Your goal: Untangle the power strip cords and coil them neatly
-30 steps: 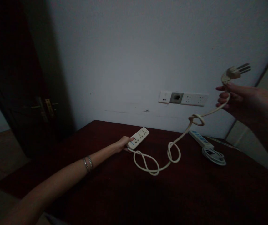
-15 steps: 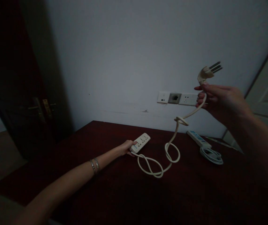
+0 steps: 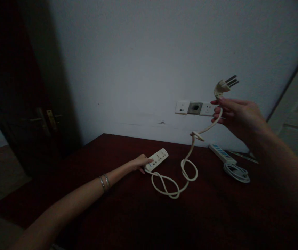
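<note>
A white power strip (image 3: 159, 158) lies on the dark red table, and my left hand (image 3: 141, 162) grips its near-left end, thumb on top. From that end runs a white cord (image 3: 190, 151) with several loose loops or knots, partly on the table and partly lifted. My right hand (image 3: 232, 110) is raised in front of the wall, its fingers closed round the cord just below the three-pronged plug (image 3: 221, 88). The prongs point up and to the right, free in the air.
Wall sockets (image 3: 195, 108) sit behind my right hand. A second power strip (image 3: 220, 153) with a coiled grey cord (image 3: 236, 172) lies at the table's back right, beside a thin flat item (image 3: 243, 157). The dark table (image 3: 107, 149) meets the wall; a door (image 3: 10, 86) stands at left.
My right hand has moved slightly left and down with the plug, and the hanging cord loops have shifted left a little. My left hand stays on the power strip.
</note>
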`<state>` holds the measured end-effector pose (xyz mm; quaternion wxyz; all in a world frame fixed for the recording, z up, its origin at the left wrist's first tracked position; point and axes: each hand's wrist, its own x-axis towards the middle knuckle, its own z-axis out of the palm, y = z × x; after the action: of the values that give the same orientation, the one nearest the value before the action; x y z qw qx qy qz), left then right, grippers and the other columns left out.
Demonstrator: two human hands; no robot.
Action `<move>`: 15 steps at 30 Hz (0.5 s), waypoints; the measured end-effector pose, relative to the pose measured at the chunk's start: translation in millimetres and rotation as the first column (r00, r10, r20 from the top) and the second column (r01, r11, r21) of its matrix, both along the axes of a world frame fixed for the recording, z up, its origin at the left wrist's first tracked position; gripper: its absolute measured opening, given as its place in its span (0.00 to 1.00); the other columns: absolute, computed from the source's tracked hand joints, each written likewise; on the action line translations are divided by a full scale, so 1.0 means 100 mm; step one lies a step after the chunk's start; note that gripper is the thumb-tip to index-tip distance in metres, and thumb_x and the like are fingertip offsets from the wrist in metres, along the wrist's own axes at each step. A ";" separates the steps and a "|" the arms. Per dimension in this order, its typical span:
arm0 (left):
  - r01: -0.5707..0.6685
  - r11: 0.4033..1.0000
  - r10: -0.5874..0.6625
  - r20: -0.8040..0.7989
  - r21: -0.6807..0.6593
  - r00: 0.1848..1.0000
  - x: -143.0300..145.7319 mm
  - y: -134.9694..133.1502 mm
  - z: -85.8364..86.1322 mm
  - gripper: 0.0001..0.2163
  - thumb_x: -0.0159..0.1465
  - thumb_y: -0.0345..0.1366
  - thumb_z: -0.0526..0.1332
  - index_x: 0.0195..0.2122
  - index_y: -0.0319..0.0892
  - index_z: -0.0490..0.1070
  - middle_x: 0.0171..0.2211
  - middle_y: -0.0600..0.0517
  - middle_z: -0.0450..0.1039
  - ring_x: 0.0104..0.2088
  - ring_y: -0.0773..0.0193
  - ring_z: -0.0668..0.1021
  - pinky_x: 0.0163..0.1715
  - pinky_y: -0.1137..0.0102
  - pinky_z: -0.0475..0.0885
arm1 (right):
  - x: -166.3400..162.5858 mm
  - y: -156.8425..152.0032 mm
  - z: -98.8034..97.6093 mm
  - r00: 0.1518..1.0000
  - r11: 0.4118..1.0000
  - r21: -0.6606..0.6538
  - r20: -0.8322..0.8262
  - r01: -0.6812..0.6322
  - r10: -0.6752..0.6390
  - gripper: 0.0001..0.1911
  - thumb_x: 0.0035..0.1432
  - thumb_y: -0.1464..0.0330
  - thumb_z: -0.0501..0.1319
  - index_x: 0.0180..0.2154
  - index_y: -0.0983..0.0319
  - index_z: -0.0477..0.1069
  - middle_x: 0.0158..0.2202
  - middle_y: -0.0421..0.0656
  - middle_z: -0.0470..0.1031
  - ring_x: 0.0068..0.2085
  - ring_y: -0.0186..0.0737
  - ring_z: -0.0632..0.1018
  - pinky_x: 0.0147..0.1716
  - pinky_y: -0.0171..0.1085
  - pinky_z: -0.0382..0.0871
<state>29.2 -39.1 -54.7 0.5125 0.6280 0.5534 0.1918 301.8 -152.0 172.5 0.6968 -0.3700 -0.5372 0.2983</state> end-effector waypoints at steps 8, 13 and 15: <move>0.067 0.969 -0.001 -0.266 0.236 0.964 0.01 0.04 0.07 0.13 0.53 0.42 0.62 0.30 0.35 0.72 0.26 0.48 0.74 0.25 0.65 0.74 0.21 0.76 0.65 | -0.03 0.00 -0.05 0.999 0.999 -0.038 0.024 -0.029 0.030 0.07 0.56 0.71 0.58 0.30 0.68 0.73 0.20 0.41 0.67 0.20 0.30 0.71 0.20 0.31 0.71; 0.124 0.943 -0.003 -0.368 0.307 0.930 0.01 0.10 0.13 0.12 0.48 0.42 0.64 0.23 0.37 0.71 0.24 0.48 0.73 0.27 0.62 0.74 0.24 0.74 0.64 | -0.05 0.02 -0.11 0.999 0.997 -0.065 -0.025 -0.033 0.031 0.07 0.56 0.71 0.58 0.30 0.68 0.72 0.20 0.41 0.67 0.21 0.30 0.70 0.22 0.32 0.72; 0.150 0.936 -0.011 -0.399 0.320 0.917 -0.01 0.13 0.15 0.12 0.47 0.43 0.65 0.22 0.38 0.70 0.23 0.49 0.73 0.28 0.62 0.74 0.24 0.74 0.63 | -0.06 0.02 -0.15 0.998 0.997 -0.074 -0.050 -0.036 0.032 0.07 0.56 0.71 0.58 0.30 0.68 0.72 0.20 0.41 0.67 0.21 0.31 0.71 0.22 0.33 0.72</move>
<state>28.3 -25.9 -39.5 0.2819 0.7558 0.5755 0.1347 296.0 -149.6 157.8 0.6900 -0.3794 -0.5148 0.3390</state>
